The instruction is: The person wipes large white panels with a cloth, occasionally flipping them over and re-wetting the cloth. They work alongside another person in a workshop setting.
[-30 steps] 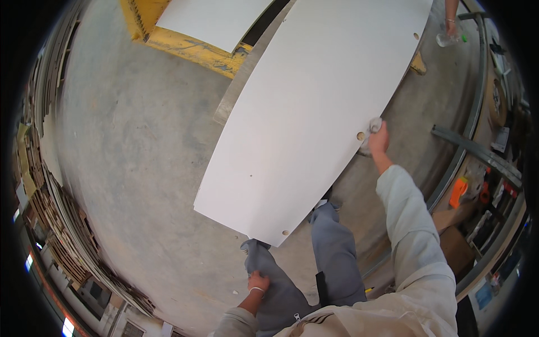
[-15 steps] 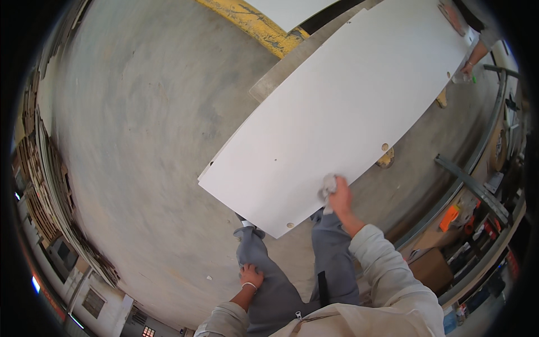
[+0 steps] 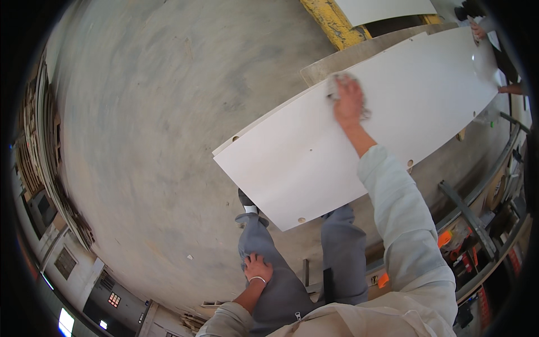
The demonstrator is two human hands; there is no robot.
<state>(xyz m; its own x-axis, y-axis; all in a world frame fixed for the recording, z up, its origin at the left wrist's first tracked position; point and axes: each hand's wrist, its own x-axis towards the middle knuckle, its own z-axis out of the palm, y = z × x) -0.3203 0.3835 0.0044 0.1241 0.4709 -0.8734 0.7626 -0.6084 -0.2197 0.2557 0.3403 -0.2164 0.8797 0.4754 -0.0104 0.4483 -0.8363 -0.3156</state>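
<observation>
A: Where is the right hand point(image 3: 349, 103)?
B: Out over the white panel point(image 3: 410, 106), near its long left edge. The arm reaches forward, forearm slanting up and to the left from a pale sleeve point(image 3: 404, 219).
A: What does it have hold of?
B: A greyish cloth point(image 3: 333, 89), which lies on the panel under the palm and shows at both sides of the hand. The fingers point away from the body, slightly bent over the cloth; they are blurred, so I can't tell how tight the grip is.
A: And the left hand point(image 3: 258, 268)?
B: Palm down on the left thigh of the grey trousers point(image 3: 269, 297), fingers loosely spread and a little curved, with nothing seen in it. That elbow is bent, close to the body.
A: What is around the panel?
B: A yellow frame point(image 3: 339, 28) beyond the left edge, concrete floor point(image 3: 168, 140) beside it, and a co-worker's hand point(image 3: 477, 30) at the far end.
</observation>
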